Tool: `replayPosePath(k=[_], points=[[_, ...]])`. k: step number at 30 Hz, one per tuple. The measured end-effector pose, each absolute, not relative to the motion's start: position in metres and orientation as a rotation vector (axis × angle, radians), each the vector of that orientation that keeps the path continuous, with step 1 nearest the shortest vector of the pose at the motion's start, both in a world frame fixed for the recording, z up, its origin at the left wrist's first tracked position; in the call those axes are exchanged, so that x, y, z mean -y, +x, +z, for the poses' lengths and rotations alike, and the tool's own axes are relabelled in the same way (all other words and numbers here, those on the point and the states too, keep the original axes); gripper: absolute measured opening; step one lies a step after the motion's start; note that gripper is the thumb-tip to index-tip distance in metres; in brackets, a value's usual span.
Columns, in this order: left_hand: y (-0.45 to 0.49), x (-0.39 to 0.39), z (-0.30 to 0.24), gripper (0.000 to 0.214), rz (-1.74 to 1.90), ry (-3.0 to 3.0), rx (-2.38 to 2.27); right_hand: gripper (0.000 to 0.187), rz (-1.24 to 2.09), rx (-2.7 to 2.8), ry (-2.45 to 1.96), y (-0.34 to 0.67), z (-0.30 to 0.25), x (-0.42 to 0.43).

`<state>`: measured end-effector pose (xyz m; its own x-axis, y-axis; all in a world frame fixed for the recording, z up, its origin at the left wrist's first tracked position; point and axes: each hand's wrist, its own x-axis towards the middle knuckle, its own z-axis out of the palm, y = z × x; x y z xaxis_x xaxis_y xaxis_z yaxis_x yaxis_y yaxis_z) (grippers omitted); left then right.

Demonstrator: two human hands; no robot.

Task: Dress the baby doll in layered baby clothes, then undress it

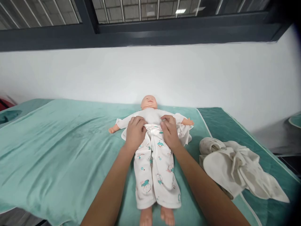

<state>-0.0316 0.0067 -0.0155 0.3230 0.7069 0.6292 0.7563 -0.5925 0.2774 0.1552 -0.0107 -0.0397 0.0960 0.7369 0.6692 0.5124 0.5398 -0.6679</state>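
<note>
A baby doll (pixel 149 102) lies on its back, head toward the wall, arms spread and bare feet toward me. It wears white pants (pixel 162 166) with a small animal print and a white long-sleeved top (pixel 152 116), whose lower part is spread out on both sides. At the waistband, my left hand (pixel 135 131) has its fingers curled over the left edge of the pants. My right hand (pixel 169 130) pinches the waistband's right side with bent fingers. Both forearms flank the doll's legs.
A crumpled off-white cloth (pixel 235 166) lies to the right. Under everything is a light green sheet (pixel 70 150), with a darker green cover (pixel 225 125) at the right. Behind stand a white wall (pixel 94 75) and a dark-framed window with bars.
</note>
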Motion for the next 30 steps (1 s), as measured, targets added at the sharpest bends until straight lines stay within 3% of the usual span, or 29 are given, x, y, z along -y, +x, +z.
replayPosePath(k=[7, 21, 30], points=[[-0.048, 0.008, -0.018, 0.025, -0.925, -2.437, 1.378, 0.033, 0.387, 1.290, -1.219, 0.180, -0.060, 0.043], [-0.069, 0.085, -0.067, 0.032, -1.324, -2.434, 1.695, 0.036, 0.358, 1.583, -1.264, 0.170, -0.070, 0.044], [-0.063, 0.073, -0.063, 0.028, -1.502, -2.478, 1.932, 0.046, 0.382, 1.526, -1.264, 0.168, -0.069, 0.028]])
